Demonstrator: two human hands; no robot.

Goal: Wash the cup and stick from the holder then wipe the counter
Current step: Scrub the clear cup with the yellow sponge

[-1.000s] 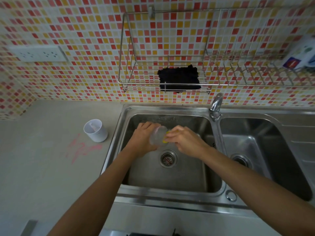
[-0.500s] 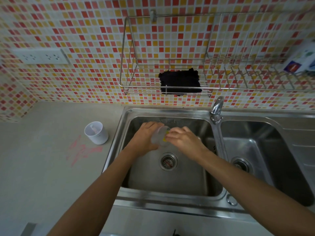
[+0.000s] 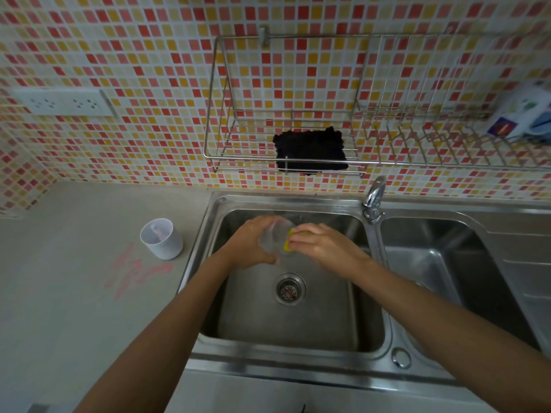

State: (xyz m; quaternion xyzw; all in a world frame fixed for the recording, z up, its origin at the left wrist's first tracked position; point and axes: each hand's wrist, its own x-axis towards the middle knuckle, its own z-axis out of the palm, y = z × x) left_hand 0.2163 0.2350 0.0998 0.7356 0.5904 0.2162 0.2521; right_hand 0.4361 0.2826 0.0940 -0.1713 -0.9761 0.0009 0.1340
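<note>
Over the left sink basin (image 3: 298, 329), my left hand (image 3: 250, 245) grips a clear cup (image 3: 272, 238) lying on its side. My right hand (image 3: 322, 244) pinches a yellow sponge (image 3: 287, 242) against the cup's mouth. A white holder (image 3: 162, 238) stands on the grey counter (image 3: 74, 308) left of the sink, with a pale stick (image 3: 157, 231) leaning inside it. Pink smears (image 3: 135, 271) mark the counter in front of the holder.
A wire rack (image 3: 283, 165) on the tiled wall holds a black cloth (image 3: 310, 152), with a bag (image 3: 524, 114) at its far right. The tap (image 3: 374, 195) stands between the left basin and the right basin (image 3: 447, 263). A socket strip (image 3: 62, 101) is on the wall.
Both hands with the cup and sponge stay over the left basin, shifting only slightly. The view has tilted a little.
</note>
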